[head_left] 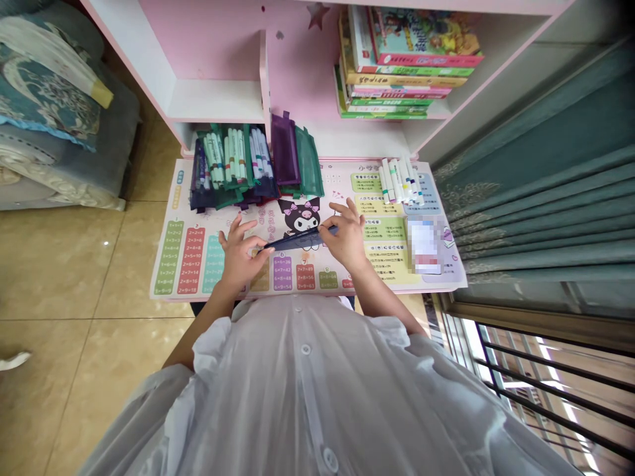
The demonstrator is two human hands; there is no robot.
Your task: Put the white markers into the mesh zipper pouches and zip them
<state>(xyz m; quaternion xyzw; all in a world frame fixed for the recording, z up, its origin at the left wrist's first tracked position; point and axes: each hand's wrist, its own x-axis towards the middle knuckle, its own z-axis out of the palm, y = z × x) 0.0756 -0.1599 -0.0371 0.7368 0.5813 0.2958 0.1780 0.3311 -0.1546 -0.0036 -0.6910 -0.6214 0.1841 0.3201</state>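
Observation:
Between my two hands is a flat dark blue pouch (299,238), held over the printed desk mat. My left hand (243,253) pinches its left end between thumb and forefinger, the other fingers spread. At the right end, my right hand (346,236) grips it the same way. Beyond my left hand lie several mesh pouches with white markers (233,158) in them. Next to those are a purple mesh pouch (286,155) and a green mesh pouch (309,162), both looking flat. A group of loose white markers (401,180) lies beyond my right hand.
A phone-like object with a blurred face (423,246) lies at the mat's right side. Stacked books (397,79) fill part of the pink and white shelf (218,99) behind the desk. A teal curtain (536,198) hangs at the right, and a covered sofa (59,112) stands at the left.

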